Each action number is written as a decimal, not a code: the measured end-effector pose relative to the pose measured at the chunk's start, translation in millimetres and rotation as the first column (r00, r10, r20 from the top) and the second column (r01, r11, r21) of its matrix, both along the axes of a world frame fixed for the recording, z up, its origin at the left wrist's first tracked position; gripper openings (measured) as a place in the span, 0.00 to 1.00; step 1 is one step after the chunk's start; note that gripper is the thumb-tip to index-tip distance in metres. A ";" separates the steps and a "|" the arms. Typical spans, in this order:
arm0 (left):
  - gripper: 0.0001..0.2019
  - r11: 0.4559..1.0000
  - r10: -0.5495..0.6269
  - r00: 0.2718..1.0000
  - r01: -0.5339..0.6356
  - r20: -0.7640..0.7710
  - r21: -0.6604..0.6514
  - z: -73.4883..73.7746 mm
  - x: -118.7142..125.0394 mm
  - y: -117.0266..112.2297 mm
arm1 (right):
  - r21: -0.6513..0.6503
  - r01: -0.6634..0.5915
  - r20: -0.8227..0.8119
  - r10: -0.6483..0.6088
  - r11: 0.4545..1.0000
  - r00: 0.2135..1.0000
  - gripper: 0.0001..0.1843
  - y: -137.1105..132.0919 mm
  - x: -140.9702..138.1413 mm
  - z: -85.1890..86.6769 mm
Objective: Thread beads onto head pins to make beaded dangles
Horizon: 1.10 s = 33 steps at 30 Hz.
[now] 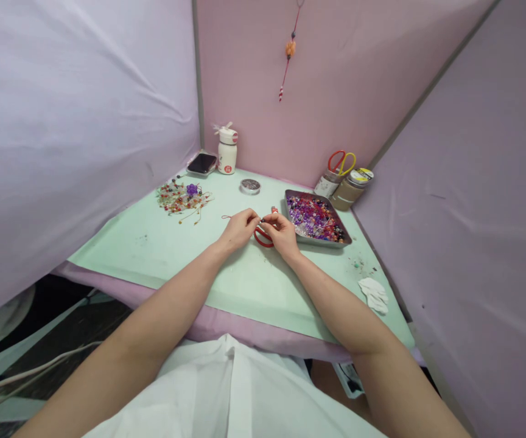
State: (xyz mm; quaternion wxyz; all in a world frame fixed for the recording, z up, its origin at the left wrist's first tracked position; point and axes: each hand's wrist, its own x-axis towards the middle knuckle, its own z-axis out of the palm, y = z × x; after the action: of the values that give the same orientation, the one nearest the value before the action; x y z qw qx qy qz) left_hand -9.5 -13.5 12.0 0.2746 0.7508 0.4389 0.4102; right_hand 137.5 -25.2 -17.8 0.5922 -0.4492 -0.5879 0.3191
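Note:
My left hand [241,227] is closed in a pinch over the middle of the table. A thin reddish cord [226,216] with a looped end sticks out on its far side, apparently held in those fingers. Close beside it, my right hand [282,233] pinches a small dark bead [263,220] at the fingertips, almost touching the left. Whether the cord passes through the bead is too small to tell. Red-handled scissors [263,238] lie under and between both hands, partly covered. Just right of my right hand stands a metal tray [320,244] of purple, red and dark beads.
Finished-looking beaded strings [183,199] are heaped at left. Behind stand a phone [202,163], a white bottle [227,155] and a small round tin [250,186]. Back right hold a scissors jar [327,184] and a lidded jar [349,190]. White gloves [374,295] lie right; a beaded string [290,48] hangs behind.

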 end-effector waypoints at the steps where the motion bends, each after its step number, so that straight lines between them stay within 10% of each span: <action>1: 0.08 1.000 -0.004 1.000 0.004 0.001 0.006 -0.2 0.1 0.0 | 0.002 0.000 0.003 0.000 1.000 1.000 0.11 0.1 0.0 -0.2; 33: 0.07 1.000 -0.011 1.000 0.011 0.011 -0.015 -0.2 -0.2 0.8 | 0.005 0.002 0.022 -0.002 1.000 1.000 0.11 -1.1 -0.3 -0.1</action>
State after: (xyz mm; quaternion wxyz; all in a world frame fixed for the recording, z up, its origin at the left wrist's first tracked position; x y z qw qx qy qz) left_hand -9.7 -12.7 11.9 0.2849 0.7488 0.4362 0.4097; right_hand 137.2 -26.3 -17.9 0.5871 -0.4518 -0.5947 0.3123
